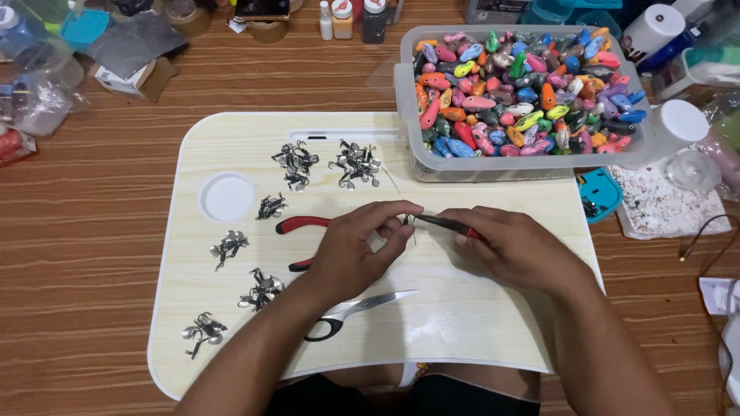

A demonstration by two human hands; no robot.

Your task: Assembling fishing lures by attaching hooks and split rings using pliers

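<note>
Wood-grain brown tabletop [92,231] fills the head view, and on it lies a pale lap tray [478,308] with rounded corners, a round cup recess [227,197] at its left and a narrow slot along its far edge. Over the middle of the tray the two hands meet. The left hand [351,250] has its thumb and forefinger pinched shut on a tiny metal piece [406,221], too small to make out, held just above the tray. The right hand [516,250] is curled closed around the red handles of slim pliers [443,224], whose dark nose points left and reaches the small piece at the left fingertips. Under the left hand, partly hidden, lies a second pair of red-handled pliers [301,225], and nearer the person a pair of scissors [358,308] with a black handle rests flat on the tray, blades pointing right. Small heaps of dark metal hooks with shiny spoon blades [294,163] are scattered over the left half of the tray, two bigger heaps near the slot and several smaller ones down the left edge. Beyond the right far corner of the tray stands a clear plastic tub [408,100] heaped with bright painted lure bodies [524,92] in pink, blue, orange, yellow and green. A white-capped bottle [682,123] sits beside the tub on the right, and small bottles, tape rolls and bags crowd the far edge of the table.
</note>
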